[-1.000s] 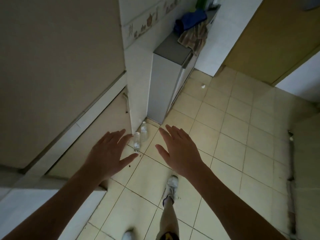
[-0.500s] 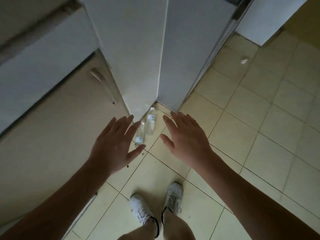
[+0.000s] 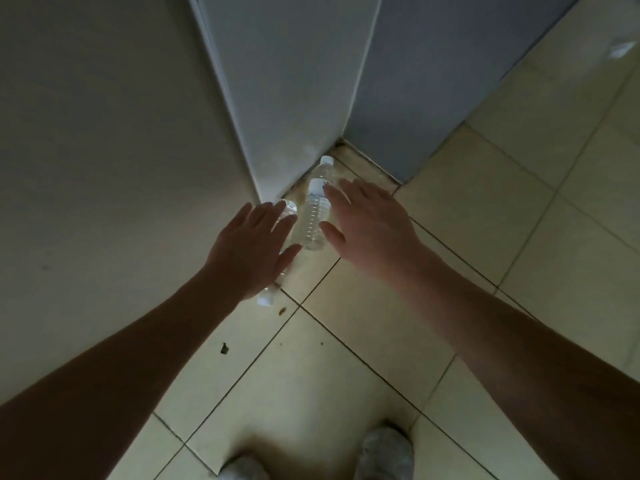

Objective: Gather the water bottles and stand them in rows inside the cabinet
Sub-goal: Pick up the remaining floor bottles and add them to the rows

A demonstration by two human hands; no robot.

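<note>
Two clear water bottles lie on their sides on the tiled floor (image 3: 363, 341), in the corner where a beige cabinet front (image 3: 114, 150) meets a white panel (image 3: 284, 81) and a grey panel (image 3: 433, 64). In the head view, the far bottle (image 3: 317, 209) points its white cap into the corner, with a white label band below the neck. The near bottle (image 3: 277, 265) lies just beside it, mostly hidden under the left hand (image 3: 251, 251), its white cap showing below the wrist and its base showing past the fingertips. That hand is flat, fingers straight and close together, thumb spread out to the side; whether it touches the near bottle cannot be told. The right hand (image 3: 370, 226) hovers over the floor just right of the far bottle, fingers straight and slightly spread, thumb angled toward the bottle's lower body; contact cannot be told. Neither hand grips anything. Two pale shoes (image 3: 386, 452) show at the bottom edge, and dark specks of debris (image 3: 224, 348) lie on the tiles near the left forearm.
</note>
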